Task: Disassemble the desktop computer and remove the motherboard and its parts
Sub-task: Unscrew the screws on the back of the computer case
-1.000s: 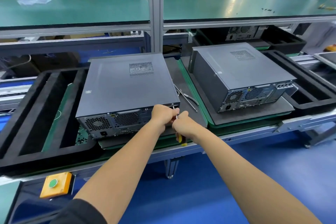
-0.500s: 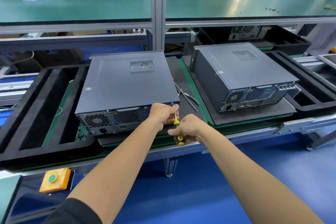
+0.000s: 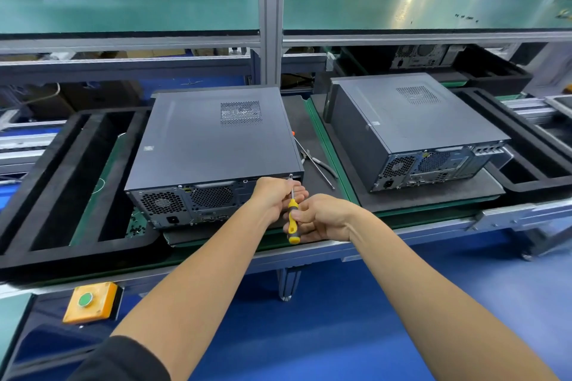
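I see the desktop computer (image 3: 213, 145) at 12 o'clock on the desk (image 3: 402, 226), cover on. Right hand (image 3: 322, 218) grips screwdriver (image 3: 292, 219); left hand (image 3: 274, 195) pinches its shaft at the rear screw (image 3: 290, 176). Step: cover screw removal. Next, I reckon: back it out, catch it.

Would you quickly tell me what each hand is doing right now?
Left hand: fingers steady the screwdriver shaft near the case.
Right hand: grips the yellow screwdriver handle.

The flat dark grey metal computer case (image 3: 213, 142) carries a dotted vent grid. At its five o'clock, the slim screwdriver (image 3: 292, 219) has a yellow-and-black handle. The table mat (image 3: 328, 145) edges are green; the floor (image 3: 340, 318) is blue.
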Action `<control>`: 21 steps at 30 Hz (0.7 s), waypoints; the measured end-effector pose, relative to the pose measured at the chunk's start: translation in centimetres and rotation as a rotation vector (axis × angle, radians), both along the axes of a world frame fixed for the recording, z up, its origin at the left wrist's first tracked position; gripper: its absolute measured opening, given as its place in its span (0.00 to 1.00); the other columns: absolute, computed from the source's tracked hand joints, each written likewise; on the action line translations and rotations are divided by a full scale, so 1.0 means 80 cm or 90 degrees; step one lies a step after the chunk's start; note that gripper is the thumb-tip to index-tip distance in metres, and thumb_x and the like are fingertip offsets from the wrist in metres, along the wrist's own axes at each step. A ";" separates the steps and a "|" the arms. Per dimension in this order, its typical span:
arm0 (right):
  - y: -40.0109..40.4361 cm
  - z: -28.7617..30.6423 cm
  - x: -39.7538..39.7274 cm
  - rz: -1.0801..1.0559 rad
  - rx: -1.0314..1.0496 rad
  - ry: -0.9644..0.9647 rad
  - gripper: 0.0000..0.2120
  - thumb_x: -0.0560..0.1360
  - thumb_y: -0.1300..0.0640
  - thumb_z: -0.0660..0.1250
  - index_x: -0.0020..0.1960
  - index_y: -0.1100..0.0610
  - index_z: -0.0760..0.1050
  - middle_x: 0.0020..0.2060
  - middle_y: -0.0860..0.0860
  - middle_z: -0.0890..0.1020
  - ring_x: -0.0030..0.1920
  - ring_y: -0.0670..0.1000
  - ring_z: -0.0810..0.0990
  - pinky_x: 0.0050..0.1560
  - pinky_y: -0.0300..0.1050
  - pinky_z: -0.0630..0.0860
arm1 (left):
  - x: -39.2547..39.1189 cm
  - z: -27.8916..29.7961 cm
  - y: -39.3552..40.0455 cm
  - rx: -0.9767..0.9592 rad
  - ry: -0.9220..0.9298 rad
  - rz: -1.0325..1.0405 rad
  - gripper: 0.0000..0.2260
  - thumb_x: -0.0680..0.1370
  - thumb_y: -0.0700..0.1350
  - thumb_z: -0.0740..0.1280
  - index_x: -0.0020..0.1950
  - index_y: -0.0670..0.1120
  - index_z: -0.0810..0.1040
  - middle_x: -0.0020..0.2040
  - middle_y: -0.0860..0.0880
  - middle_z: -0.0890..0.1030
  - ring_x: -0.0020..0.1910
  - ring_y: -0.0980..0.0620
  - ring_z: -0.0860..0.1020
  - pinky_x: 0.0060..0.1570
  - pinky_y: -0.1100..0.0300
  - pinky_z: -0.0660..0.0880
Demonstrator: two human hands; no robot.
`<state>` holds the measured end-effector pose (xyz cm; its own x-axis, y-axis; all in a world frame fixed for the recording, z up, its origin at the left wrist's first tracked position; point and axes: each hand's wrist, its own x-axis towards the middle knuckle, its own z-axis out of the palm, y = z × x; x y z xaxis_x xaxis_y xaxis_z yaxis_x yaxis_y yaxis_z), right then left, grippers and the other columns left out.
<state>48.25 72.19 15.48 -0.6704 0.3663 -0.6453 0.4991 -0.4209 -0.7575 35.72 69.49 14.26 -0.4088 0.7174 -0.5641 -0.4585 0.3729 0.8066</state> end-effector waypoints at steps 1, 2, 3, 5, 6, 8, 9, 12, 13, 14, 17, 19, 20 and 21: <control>-0.001 0.000 -0.003 -0.003 0.019 -0.017 0.04 0.81 0.61 0.62 0.52 0.60 0.75 0.36 0.52 0.83 0.38 0.50 0.79 0.45 0.44 0.80 | -0.002 0.001 -0.001 0.008 -0.011 0.003 0.08 0.81 0.34 0.59 0.46 0.34 0.76 0.37 0.40 0.81 0.31 0.50 0.81 0.30 0.64 0.79; -0.001 -0.001 -0.007 -0.009 0.033 -0.030 0.04 0.80 0.59 0.65 0.50 0.59 0.76 0.32 0.50 0.80 0.34 0.47 0.75 0.42 0.41 0.78 | -0.004 0.001 -0.001 0.011 -0.014 0.006 0.07 0.81 0.34 0.61 0.46 0.34 0.76 0.39 0.40 0.81 0.32 0.49 0.81 0.30 0.63 0.79; -0.001 -0.002 -0.009 -0.017 0.043 -0.040 0.04 0.79 0.58 0.67 0.47 0.58 0.76 0.29 0.49 0.77 0.30 0.46 0.72 0.38 0.39 0.76 | -0.006 0.002 -0.001 0.007 -0.008 0.006 0.06 0.80 0.35 0.62 0.47 0.34 0.76 0.40 0.40 0.81 0.33 0.49 0.82 0.30 0.63 0.79; -0.002 -0.004 -0.013 -0.015 0.078 -0.055 0.08 0.77 0.55 0.70 0.41 0.54 0.74 0.26 0.47 0.73 0.27 0.45 0.68 0.32 0.36 0.72 | -0.009 0.005 -0.001 -0.009 0.016 0.003 0.04 0.79 0.36 0.66 0.48 0.35 0.77 0.40 0.41 0.82 0.32 0.50 0.83 0.28 0.61 0.79; -0.003 -0.005 -0.014 -0.001 0.100 -0.060 0.09 0.76 0.54 0.71 0.40 0.54 0.73 0.24 0.47 0.73 0.26 0.44 0.69 0.33 0.36 0.71 | -0.010 0.005 -0.001 -0.016 0.023 0.004 0.04 0.78 0.36 0.67 0.49 0.35 0.77 0.40 0.41 0.83 0.32 0.50 0.83 0.28 0.61 0.78; -0.005 -0.006 -0.017 0.020 0.132 -0.071 0.10 0.75 0.51 0.72 0.41 0.55 0.74 0.23 0.46 0.74 0.23 0.43 0.71 0.36 0.39 0.74 | -0.009 0.006 0.001 -0.029 0.029 0.019 0.06 0.76 0.38 0.70 0.50 0.35 0.78 0.39 0.42 0.84 0.32 0.50 0.84 0.28 0.61 0.77; -0.006 -0.008 -0.017 0.019 0.143 -0.077 0.11 0.75 0.49 0.72 0.43 0.55 0.74 0.23 0.46 0.75 0.23 0.43 0.71 0.36 0.40 0.74 | -0.008 0.006 0.001 -0.029 0.028 0.032 0.06 0.75 0.37 0.71 0.49 0.35 0.78 0.37 0.42 0.84 0.31 0.50 0.83 0.27 0.62 0.77; -0.004 -0.011 -0.013 0.004 0.162 -0.093 0.14 0.74 0.47 0.73 0.49 0.57 0.76 0.23 0.48 0.74 0.24 0.45 0.73 0.39 0.44 0.77 | -0.002 0.007 0.005 -0.012 0.014 0.067 0.04 0.76 0.34 0.69 0.47 0.34 0.77 0.35 0.41 0.82 0.27 0.50 0.82 0.24 0.64 0.75; -0.004 -0.011 -0.010 0.000 0.145 -0.084 0.15 0.75 0.48 0.72 0.52 0.58 0.76 0.24 0.49 0.74 0.25 0.46 0.75 0.40 0.45 0.78 | 0.000 0.007 0.006 -0.009 0.012 0.074 0.03 0.76 0.34 0.68 0.47 0.34 0.76 0.35 0.40 0.82 0.27 0.50 0.81 0.24 0.64 0.76; -0.004 -0.009 -0.008 -0.001 0.114 -0.064 0.14 0.76 0.49 0.70 0.54 0.58 0.75 0.26 0.51 0.74 0.27 0.48 0.76 0.41 0.46 0.79 | 0.002 0.007 0.008 -0.008 0.012 0.080 0.02 0.77 0.33 0.67 0.46 0.34 0.75 0.35 0.40 0.82 0.27 0.50 0.81 0.24 0.63 0.76; -0.002 0.001 0.002 0.019 -0.012 0.022 0.09 0.81 0.56 0.62 0.58 0.61 0.72 0.39 0.58 0.82 0.36 0.53 0.82 0.43 0.46 0.79 | 0.007 0.006 0.010 -0.002 -0.001 0.088 0.03 0.79 0.33 0.63 0.46 0.35 0.74 0.36 0.40 0.81 0.31 0.49 0.81 0.27 0.63 0.78; 0.001 0.007 0.008 0.028 -0.076 0.070 0.12 0.82 0.62 0.58 0.63 0.64 0.70 0.47 0.61 0.82 0.44 0.56 0.83 0.48 0.48 0.80 | 0.009 0.005 0.011 -0.002 -0.017 0.095 0.05 0.80 0.34 0.63 0.46 0.35 0.75 0.35 0.42 0.82 0.31 0.50 0.81 0.31 0.64 0.80; 0.003 0.009 0.010 0.026 -0.087 0.081 0.14 0.82 0.65 0.56 0.65 0.66 0.69 0.49 0.62 0.82 0.47 0.57 0.83 0.50 0.49 0.81 | 0.010 0.005 0.011 -0.004 -0.022 0.099 0.05 0.80 0.35 0.63 0.45 0.35 0.76 0.34 0.43 0.82 0.31 0.51 0.81 0.34 0.63 0.79; 0.005 0.009 0.011 0.022 -0.082 0.082 0.14 0.81 0.67 0.55 0.66 0.67 0.68 0.49 0.62 0.82 0.48 0.57 0.83 0.49 0.50 0.81 | 0.010 0.005 0.011 -0.004 -0.027 0.101 0.05 0.80 0.34 0.63 0.45 0.35 0.76 0.33 0.43 0.82 0.31 0.51 0.81 0.35 0.63 0.79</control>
<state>49.10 72.57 16.22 -0.7619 0.2606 -0.5929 0.4170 -0.5031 -0.7570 36.50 70.40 14.66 -0.4926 0.6425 -0.5870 -0.5456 0.2975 0.7835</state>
